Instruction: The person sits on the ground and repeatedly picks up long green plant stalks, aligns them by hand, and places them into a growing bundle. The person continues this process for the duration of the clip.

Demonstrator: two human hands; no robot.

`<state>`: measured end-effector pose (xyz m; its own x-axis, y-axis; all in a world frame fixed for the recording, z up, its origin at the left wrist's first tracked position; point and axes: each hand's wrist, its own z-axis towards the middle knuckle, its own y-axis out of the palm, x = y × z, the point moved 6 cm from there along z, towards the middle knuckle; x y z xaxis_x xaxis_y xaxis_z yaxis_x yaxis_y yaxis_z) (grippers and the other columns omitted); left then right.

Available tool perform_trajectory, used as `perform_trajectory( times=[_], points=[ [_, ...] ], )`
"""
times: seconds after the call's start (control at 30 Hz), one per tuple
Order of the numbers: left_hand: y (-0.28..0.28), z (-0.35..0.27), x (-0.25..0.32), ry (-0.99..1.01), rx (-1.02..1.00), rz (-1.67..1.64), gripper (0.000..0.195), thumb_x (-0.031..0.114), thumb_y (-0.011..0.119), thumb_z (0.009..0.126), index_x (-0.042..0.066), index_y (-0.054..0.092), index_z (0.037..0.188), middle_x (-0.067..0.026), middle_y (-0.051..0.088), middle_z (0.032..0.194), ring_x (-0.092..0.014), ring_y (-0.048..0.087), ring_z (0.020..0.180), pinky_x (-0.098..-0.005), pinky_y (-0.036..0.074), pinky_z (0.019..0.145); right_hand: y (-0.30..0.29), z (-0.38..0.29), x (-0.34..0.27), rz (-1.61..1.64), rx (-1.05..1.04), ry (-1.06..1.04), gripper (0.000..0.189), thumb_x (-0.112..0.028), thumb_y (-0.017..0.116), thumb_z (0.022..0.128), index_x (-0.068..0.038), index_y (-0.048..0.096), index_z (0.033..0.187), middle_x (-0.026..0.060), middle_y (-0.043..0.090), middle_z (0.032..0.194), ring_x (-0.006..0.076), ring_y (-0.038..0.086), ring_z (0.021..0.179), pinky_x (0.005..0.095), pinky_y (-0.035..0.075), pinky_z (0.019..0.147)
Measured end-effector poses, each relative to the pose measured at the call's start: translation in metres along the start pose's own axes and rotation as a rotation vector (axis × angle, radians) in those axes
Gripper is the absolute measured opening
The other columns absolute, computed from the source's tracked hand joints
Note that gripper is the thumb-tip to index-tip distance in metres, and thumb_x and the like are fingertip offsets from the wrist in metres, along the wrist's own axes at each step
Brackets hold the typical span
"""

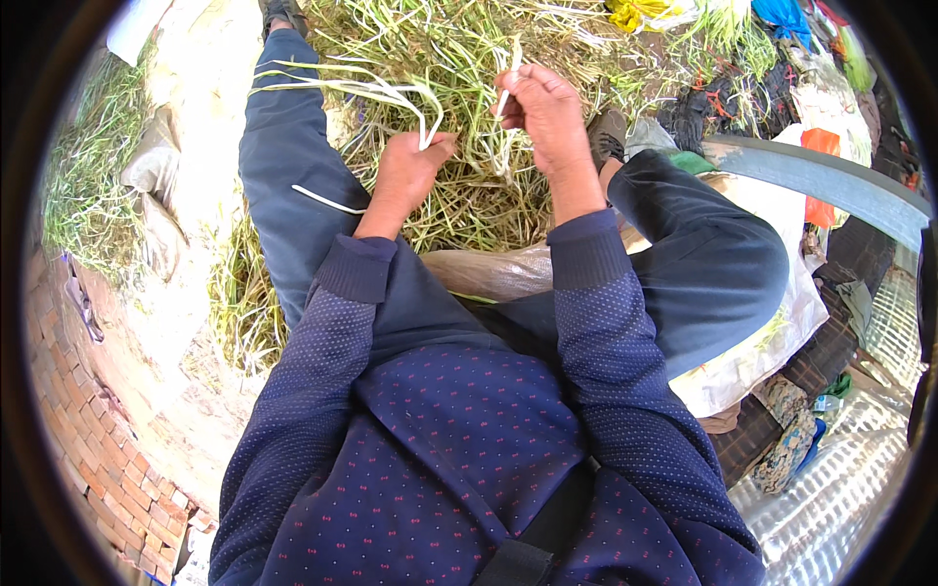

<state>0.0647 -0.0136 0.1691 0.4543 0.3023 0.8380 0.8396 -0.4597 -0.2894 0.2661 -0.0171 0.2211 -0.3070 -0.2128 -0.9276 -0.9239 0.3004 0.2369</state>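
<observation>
My left hand [410, 168] is closed around the pale stems of a few long green shoots [366, 86], whose thin leaf ends stretch over my left trouser leg. My right hand [541, 102], to the right and farther forward, pinches a short whitish stalk piece [514, 69] between thumb and fingers. Below and between both hands lies a thick heap of loose green and yellowed shoots [476, 198]. One more white stem [326, 199] rests across my left thigh, close to the wrist.
A filled woven plastic sack [498, 269] lies between my legs. At right a curved grey metal bar [813, 172] passes near my right knee, by an orange bag [819, 176] and white sheeting [755, 366]. Cut greens [95, 176] and bricks [110, 469] lie at left.
</observation>
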Motion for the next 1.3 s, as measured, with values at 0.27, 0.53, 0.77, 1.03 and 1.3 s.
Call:
perform_trajectory(
  times=[0.27,0.53,0.77,1.03,1.3],
  points=[
    [0.004,-0.024,0.045,0.061,-0.092,-0.386,0.014,0.005,0.064,0.092,-0.003,0.074,0.099,-0.0025,0.070,0.087,-0.008,0.059,0.079,-0.0252,0.048,0.074,0.049,-0.010,0.022,-0.130,0.030,-0.025,0.011,-0.011,0.064,0.096,-0.003,0.071,0.094,-0.0002,0.063,0.075,0.0058,0.055,0.064,0.0225,0.046,0.055],
    [-0.066,-0.019,0.048,0.030,0.243,-0.546,0.010,0.007,0.064,0.094,0.000,0.070,0.098,-0.0064,0.072,0.085,-0.004,0.051,0.057,-0.0207,0.039,0.048,0.102,-0.039,0.062,-0.143,-0.192,-0.080,0.027,-0.024,0.060,0.101,0.000,0.064,0.110,0.0139,0.069,0.087,0.0229,0.065,0.075,0.0346,0.052,0.065],
    [-0.152,-0.029,0.091,0.306,0.451,-0.638,0.011,0.007,0.067,0.094,-0.003,0.068,0.097,-0.0150,0.073,0.087,-0.003,0.038,0.045,-0.0199,0.028,0.040,0.069,-0.046,0.089,-0.825,-0.094,0.027,0.016,-0.029,0.063,0.097,-0.014,0.067,0.098,0.0111,0.066,0.079,0.0285,0.063,0.073,0.0424,0.053,0.073],
    [-0.243,-0.064,0.141,0.585,0.321,-0.908,0.024,0.015,0.059,0.101,-0.005,0.061,0.115,-0.0082,0.068,0.092,-0.006,0.037,0.053,-0.0221,0.032,0.054,-0.071,-0.016,0.184,-1.762,-0.187,0.225,0.018,-0.023,0.062,0.090,-0.018,0.076,0.100,0.0041,0.073,0.103,0.0233,0.071,0.095,0.0369,0.056,0.082],
    [-0.252,-0.057,0.132,0.581,0.170,-1.219,0.021,0.022,0.050,0.106,0.003,0.055,0.114,-0.0062,0.061,0.084,-0.029,0.056,0.093,-0.0487,0.047,0.096,-0.127,-0.020,0.182,-0.791,0.609,0.647,0.037,-0.025,0.068,0.088,-0.006,0.066,0.120,0.0203,0.068,0.109,0.0350,0.068,0.103,0.0433,0.053,0.084]
  ],
)
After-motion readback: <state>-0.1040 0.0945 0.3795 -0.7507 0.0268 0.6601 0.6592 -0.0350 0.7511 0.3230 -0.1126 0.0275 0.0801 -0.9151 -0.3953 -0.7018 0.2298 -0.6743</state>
